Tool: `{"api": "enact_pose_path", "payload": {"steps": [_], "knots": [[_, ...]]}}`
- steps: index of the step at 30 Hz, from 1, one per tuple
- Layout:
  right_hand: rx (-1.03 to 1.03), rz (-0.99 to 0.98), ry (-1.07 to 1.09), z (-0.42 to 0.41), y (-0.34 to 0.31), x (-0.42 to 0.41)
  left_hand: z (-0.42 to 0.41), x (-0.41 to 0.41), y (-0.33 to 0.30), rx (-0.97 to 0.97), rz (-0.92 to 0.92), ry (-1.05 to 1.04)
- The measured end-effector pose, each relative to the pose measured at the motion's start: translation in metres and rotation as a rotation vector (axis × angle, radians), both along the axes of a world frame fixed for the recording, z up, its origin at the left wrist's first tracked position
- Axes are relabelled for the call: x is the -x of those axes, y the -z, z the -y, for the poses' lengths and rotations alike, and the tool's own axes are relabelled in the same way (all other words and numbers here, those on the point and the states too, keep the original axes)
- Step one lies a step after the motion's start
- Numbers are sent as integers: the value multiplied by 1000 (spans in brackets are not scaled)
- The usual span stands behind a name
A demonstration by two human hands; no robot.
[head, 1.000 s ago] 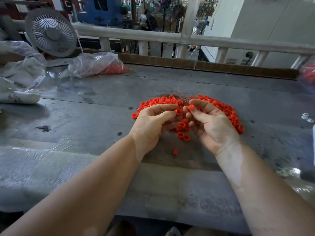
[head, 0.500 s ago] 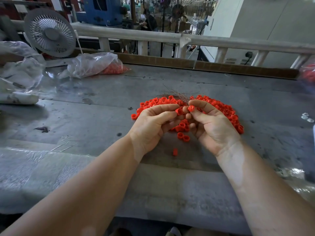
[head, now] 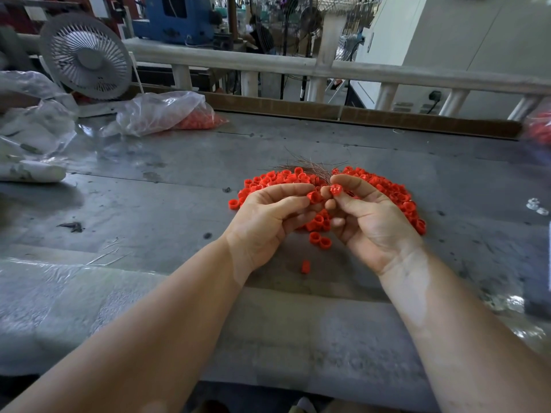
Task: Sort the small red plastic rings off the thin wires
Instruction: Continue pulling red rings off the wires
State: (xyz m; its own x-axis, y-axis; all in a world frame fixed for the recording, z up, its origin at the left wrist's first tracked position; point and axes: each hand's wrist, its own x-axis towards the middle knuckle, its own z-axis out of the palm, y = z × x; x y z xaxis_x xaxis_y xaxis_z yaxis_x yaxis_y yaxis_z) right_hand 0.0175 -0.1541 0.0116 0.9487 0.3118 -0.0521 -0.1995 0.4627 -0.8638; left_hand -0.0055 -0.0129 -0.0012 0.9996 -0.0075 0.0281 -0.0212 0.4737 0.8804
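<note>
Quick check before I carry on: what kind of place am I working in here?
Probably a small factory or workshop floor: a worn grey worktable, a blue machine beyond the railing, and a plastic bag of red parts.

Red rings glossy plastic; wires thin metal; table dull, scuffed.

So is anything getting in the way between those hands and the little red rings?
Nothing visible does. The left hand and right hand each already pinch a red ring directly above the pile of rings, with the thin wires just behind.
</note>
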Motion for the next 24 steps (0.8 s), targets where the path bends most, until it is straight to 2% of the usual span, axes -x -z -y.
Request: {"api": "enact_pose_path", "payload": {"steps": [24], "knots": [[-32, 29, 33, 0, 0, -1, -4, -1, -1, 178, -130, 35]]}}
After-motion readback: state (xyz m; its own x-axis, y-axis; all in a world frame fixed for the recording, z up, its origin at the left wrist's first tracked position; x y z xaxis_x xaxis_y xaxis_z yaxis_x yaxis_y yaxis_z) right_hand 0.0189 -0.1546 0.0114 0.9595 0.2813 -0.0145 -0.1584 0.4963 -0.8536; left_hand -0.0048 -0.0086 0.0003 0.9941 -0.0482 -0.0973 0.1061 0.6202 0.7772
